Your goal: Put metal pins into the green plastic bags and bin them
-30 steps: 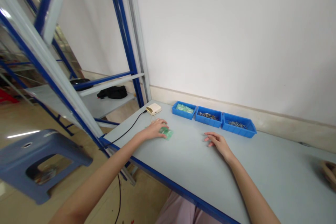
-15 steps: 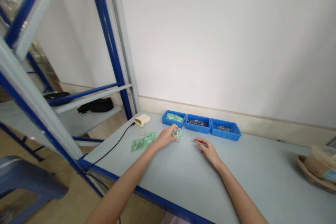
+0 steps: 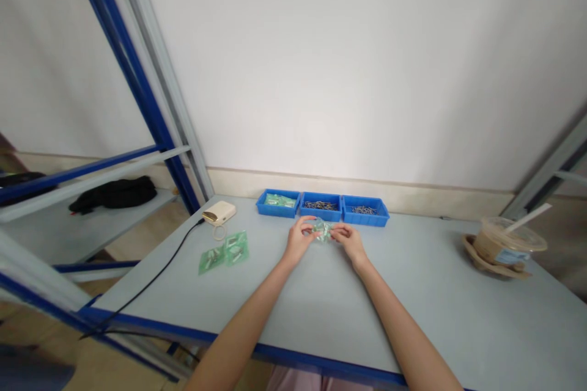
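My left hand (image 3: 300, 237) and my right hand (image 3: 347, 238) meet at the middle of the grey table (image 3: 413, 293), both pinching a small green circuit board (image 3: 323, 231) between them, just in front of the blue trays. Two more green boards (image 3: 224, 252) lie flat on the table to the left. Three blue trays stand in a row at the back: the left tray (image 3: 277, 203) holds green boards, the middle tray (image 3: 321, 206) and the right tray (image 3: 365, 210) hold small metal parts.
A beige device (image 3: 219, 213) with a black cable (image 3: 156, 281) sits at the table's back left corner. A lidded drink cup with a straw (image 3: 509, 243) stands in a holder at the right. A blue metal rack (image 3: 137, 91) and a shelf with a black bag (image 3: 114, 192) are at the left.
My left hand lifted one green board from the pile at the left and carried it right to the middle. My right hand came up and took hold of it too. The view swung right.
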The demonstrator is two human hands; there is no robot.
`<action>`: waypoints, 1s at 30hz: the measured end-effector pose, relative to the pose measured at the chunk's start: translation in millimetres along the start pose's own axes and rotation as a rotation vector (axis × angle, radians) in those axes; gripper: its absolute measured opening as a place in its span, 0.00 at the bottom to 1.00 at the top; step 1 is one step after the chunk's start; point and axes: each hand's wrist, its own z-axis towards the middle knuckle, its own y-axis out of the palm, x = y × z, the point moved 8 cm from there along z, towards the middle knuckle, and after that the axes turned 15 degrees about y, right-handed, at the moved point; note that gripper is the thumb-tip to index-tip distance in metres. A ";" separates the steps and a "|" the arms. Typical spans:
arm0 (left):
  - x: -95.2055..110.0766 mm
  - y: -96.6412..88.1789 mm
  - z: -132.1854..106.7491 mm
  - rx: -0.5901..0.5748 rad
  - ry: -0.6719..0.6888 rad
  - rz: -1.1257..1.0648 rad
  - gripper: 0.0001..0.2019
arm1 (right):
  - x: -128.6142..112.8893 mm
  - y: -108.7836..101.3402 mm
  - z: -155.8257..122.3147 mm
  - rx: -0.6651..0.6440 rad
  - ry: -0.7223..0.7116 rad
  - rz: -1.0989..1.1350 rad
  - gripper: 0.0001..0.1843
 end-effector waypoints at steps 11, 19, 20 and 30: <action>18.4 -5.2 2.3 -0.114 0.037 0.027 0.22 | 0.4 30.6 -15.7 -0.235 -0.005 -0.174 0.22; 14.0 -5.1 1.2 -0.133 0.004 -0.068 0.13 | -11.5 21.9 -13.8 -0.126 -0.135 -0.216 0.15; 20.8 -4.5 1.2 -0.156 0.043 -0.072 0.11 | -15.4 20.9 -14.8 -0.124 -0.167 -0.225 0.13; -9.1 -7.8 -6.5 -0.027 -0.117 -0.135 0.21 | -1.3 38.2 -23.3 -0.296 -0.017 -0.355 0.26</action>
